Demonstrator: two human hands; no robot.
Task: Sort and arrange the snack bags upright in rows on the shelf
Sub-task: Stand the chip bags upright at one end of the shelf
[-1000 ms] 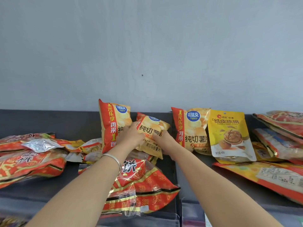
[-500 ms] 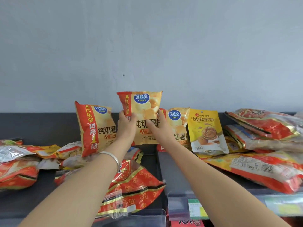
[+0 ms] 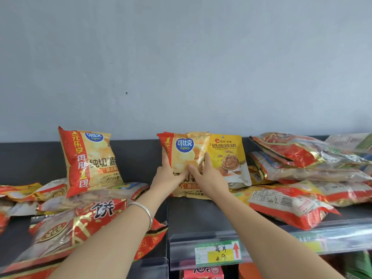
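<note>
Left hand [image 3: 168, 176] and right hand [image 3: 209, 178] pinch a chip bag [image 3: 185, 152] by its sides, upright at the back of the shelf [image 3: 201, 216] beside a walnut pouch [image 3: 227, 156]; a second chip bag [image 3: 90, 160] stands, but most red bags [image 3: 298, 156] lie flat, unsorted

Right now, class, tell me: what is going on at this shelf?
A person's left hand and right hand grip a yellow chip bag, holding it upright on the shelf beside the walnut bag. A second chip bag stands upright further left. Red snack bags lie flat, not yet sorted.
</note>
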